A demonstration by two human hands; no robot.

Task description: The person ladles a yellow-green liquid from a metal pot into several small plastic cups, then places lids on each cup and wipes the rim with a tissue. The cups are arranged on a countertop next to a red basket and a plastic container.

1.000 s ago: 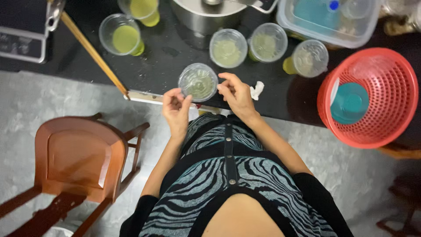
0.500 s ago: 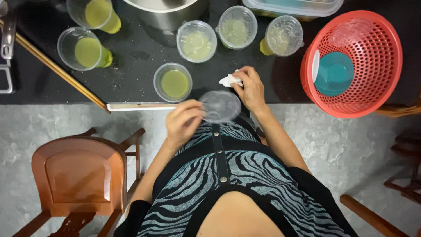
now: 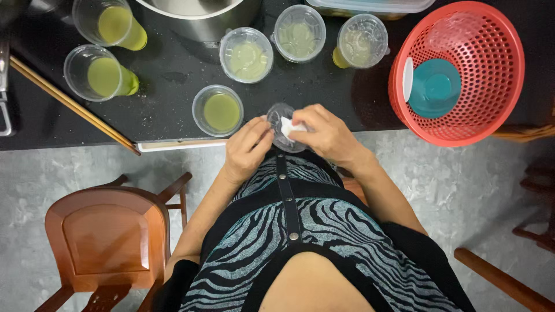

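My left hand (image 3: 247,148) grips the edge of a clear round plastic lid (image 3: 278,115) at the near edge of the black counter (image 3: 167,104). Pressed against the lid's face is a small white cloth (image 3: 287,127), pinched in my right hand (image 3: 325,134). Just left of my hands stands an uncovered clear cup of green drink (image 3: 218,110). Two lidded cups of pale green drink (image 3: 247,55) (image 3: 298,33) stand farther back, and a third (image 3: 359,41) to their right.
A red plastic colander (image 3: 459,72) holding a teal lid and a clear cup sits at the right. Two open cups of green drink (image 3: 103,75) (image 3: 113,24) stand at the left by a long wooden stick (image 3: 69,104). A metal pot (image 3: 199,14) is behind. A wooden chair (image 3: 110,237) stands lower left.
The lid was lifted off the cup of green drink and brought toward my body. My right hand picked up the white cloth and now presses it on the lid.
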